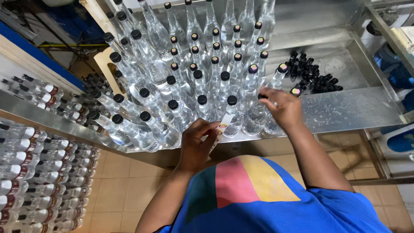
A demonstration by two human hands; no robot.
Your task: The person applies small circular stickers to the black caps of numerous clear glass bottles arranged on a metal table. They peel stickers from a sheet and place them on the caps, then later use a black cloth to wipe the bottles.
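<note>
Left hand [196, 144] pinched a narrow white sticker strip [220, 131] between thumb and fingers, just off the front edge of the steel desk [353, 110], touching the front-row clear bottles [189, 82]. Right hand [282, 108] was curled, fingertips closed on the black cap [261, 96] of a front-row bottle at the right end of the cluster; a few caps there carried round coloured stickers. Loose black caps [312, 75] lay heaped further right on the desk, labelled bottles [39, 172] stacked flat at far left.
</note>
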